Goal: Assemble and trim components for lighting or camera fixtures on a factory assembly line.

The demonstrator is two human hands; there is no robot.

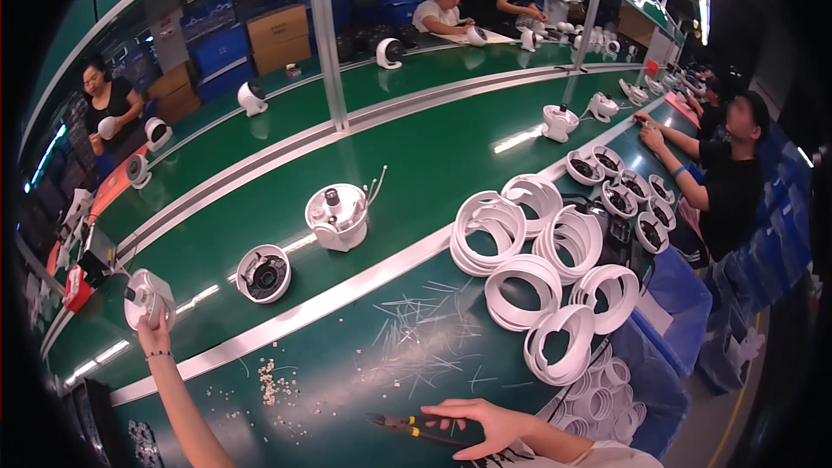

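My left hand [154, 327] reaches far out to the left and grips a white round fan-like housing [144, 296] at the near edge of the green conveyor belt [407, 156]. My right hand [485, 423] lies low on the green worktable [347, 373], fingers resting on a pair of cutting pliers [400, 423] with yellow and black handles. Cut white cable-tie ends [416, 329] are scattered on the table in front of that hand.
Two more white housings [263, 274] [337, 217] ride the belt. Stacks of white rings [537, 269] sit at the right, with a blue bin of rings [607, 381] below. Small white scraps [276, 380] lie near. Other people work along the belts.
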